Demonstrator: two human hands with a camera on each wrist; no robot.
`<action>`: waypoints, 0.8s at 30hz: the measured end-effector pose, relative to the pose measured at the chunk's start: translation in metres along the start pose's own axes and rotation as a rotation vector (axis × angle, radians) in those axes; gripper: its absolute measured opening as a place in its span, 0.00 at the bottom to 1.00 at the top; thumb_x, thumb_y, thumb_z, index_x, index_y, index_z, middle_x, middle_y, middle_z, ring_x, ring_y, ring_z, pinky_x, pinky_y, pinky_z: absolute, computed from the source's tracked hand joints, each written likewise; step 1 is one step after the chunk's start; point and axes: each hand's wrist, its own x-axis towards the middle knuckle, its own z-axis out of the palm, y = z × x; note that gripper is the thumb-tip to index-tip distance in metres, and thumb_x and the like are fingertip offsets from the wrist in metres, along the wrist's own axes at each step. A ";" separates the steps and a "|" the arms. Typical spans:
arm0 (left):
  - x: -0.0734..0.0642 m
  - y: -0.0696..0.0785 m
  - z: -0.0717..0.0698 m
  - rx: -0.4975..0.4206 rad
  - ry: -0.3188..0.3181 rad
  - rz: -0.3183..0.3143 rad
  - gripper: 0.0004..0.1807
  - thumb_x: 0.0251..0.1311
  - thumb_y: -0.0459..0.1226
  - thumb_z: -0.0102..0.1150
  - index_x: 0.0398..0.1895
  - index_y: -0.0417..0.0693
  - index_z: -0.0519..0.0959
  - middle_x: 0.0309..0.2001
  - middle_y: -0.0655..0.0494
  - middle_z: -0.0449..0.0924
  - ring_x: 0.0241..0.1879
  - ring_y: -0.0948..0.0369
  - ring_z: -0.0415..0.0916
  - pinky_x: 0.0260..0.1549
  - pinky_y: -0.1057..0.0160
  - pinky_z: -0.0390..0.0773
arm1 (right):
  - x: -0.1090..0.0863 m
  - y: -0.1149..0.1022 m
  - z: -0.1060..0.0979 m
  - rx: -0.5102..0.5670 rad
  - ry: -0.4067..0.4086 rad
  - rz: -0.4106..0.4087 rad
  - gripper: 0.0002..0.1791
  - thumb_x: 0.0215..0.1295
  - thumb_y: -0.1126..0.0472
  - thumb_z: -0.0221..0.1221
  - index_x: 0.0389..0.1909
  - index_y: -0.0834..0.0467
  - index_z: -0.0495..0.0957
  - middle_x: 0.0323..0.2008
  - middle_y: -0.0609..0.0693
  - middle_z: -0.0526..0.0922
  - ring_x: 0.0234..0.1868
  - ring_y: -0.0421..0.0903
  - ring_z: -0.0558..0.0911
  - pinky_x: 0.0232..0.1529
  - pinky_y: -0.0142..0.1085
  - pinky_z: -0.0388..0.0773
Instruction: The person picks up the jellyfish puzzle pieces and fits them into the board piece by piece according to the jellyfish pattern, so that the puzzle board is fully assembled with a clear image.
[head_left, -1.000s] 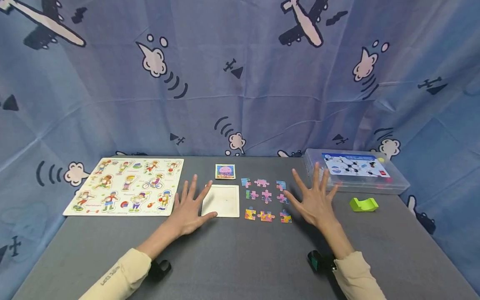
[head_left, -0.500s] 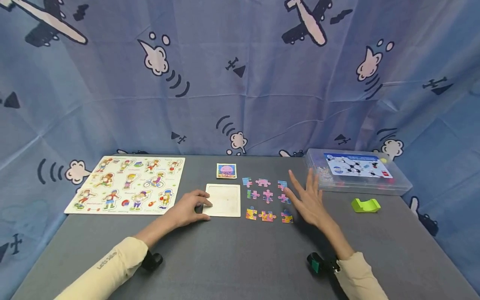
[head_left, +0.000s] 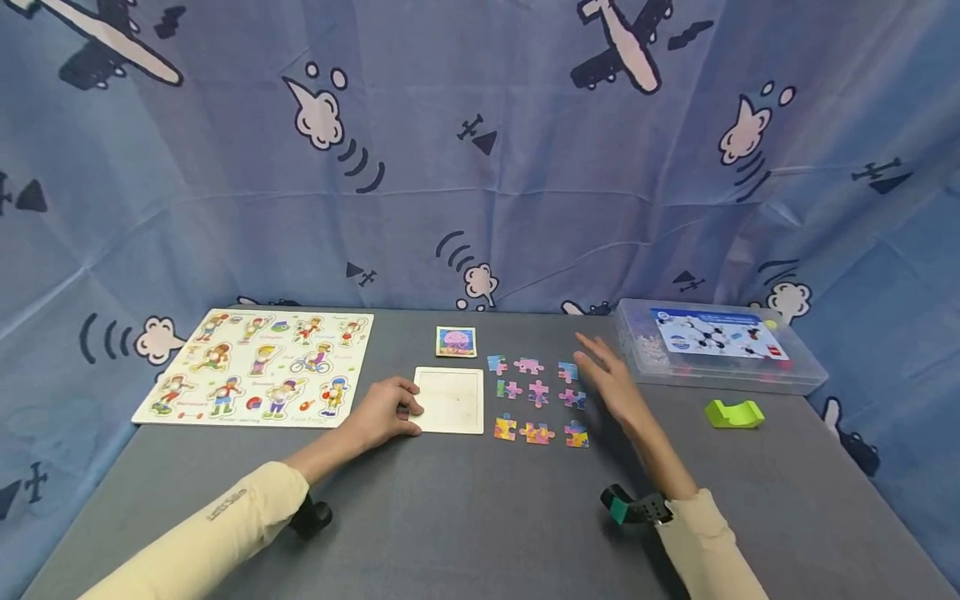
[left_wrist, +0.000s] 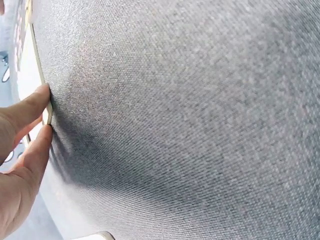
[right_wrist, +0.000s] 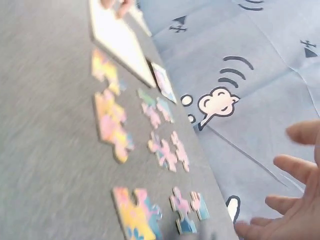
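Note:
A square white puzzle tray (head_left: 450,400) with a raised rim lies flat on the grey table. My left hand (head_left: 381,414) grips it at the left edge, near the front corner; in the left wrist view the thumb and a finger (left_wrist: 35,102) pinch that corner. Right of the tray several jigsaw pieces (head_left: 538,393) in pink, blue and yellow lie apart in loose rows. My right hand (head_left: 617,387) hovers beside the right-hand pieces, fingers fairly straight, holding nothing. In the right wrist view its fingers (right_wrist: 295,167) are spread, clear of the pieces.
Behind the tray lies a small jellyfish picture card (head_left: 456,342). A large board with sports figures (head_left: 255,367) is at the left. A clear plastic box (head_left: 720,346) stands back right, with a green curved block (head_left: 734,414) in front. A patterned curtain (head_left: 480,150) hangs behind the table.
My left hand has gone from spread fingers over the tray's left side to gripping its edge. The right hand has tilted and drawn its fingers closer together, staying near the pieces.

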 end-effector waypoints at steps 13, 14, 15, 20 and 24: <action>0.002 0.006 0.002 0.059 0.019 0.002 0.12 0.34 0.29 0.78 0.25 0.35 0.85 0.42 0.41 0.80 0.45 0.48 0.77 0.46 0.52 0.75 | 0.022 0.012 0.003 0.505 0.082 0.163 0.27 0.65 0.75 0.54 0.65 0.73 0.61 0.47 0.43 0.78 0.41 0.35 0.81 0.48 0.35 0.77; 0.003 0.006 0.002 0.066 0.017 0.010 0.12 0.33 0.29 0.78 0.25 0.35 0.85 0.41 0.42 0.81 0.45 0.48 0.77 0.46 0.52 0.75 | 0.024 0.013 0.003 0.501 0.081 0.164 0.27 0.65 0.75 0.54 0.65 0.73 0.62 0.47 0.44 0.79 0.40 0.35 0.82 0.47 0.35 0.78; 0.003 0.006 0.001 0.076 0.016 0.016 0.12 0.33 0.29 0.78 0.24 0.36 0.85 0.39 0.43 0.81 0.45 0.49 0.77 0.46 0.52 0.74 | 0.026 0.013 0.004 0.492 0.082 0.166 0.27 0.64 0.75 0.55 0.65 0.72 0.62 0.49 0.48 0.79 0.41 0.36 0.82 0.48 0.36 0.78; 0.006 0.008 -0.002 0.063 0.010 -0.016 0.13 0.31 0.28 0.78 0.25 0.35 0.85 0.36 0.44 0.82 0.45 0.48 0.79 0.46 0.52 0.75 | 0.034 0.013 0.010 0.436 0.065 0.168 0.28 0.63 0.73 0.58 0.64 0.71 0.65 0.64 0.67 0.67 0.41 0.37 0.82 0.47 0.35 0.78; 0.006 0.008 -0.002 0.049 0.009 -0.047 0.14 0.30 0.28 0.79 0.25 0.35 0.85 0.37 0.43 0.83 0.45 0.48 0.79 0.45 0.53 0.76 | 0.040 0.015 0.012 0.364 -0.024 0.088 0.27 0.64 0.71 0.58 0.63 0.72 0.65 0.64 0.69 0.66 0.46 0.42 0.82 0.46 0.34 0.78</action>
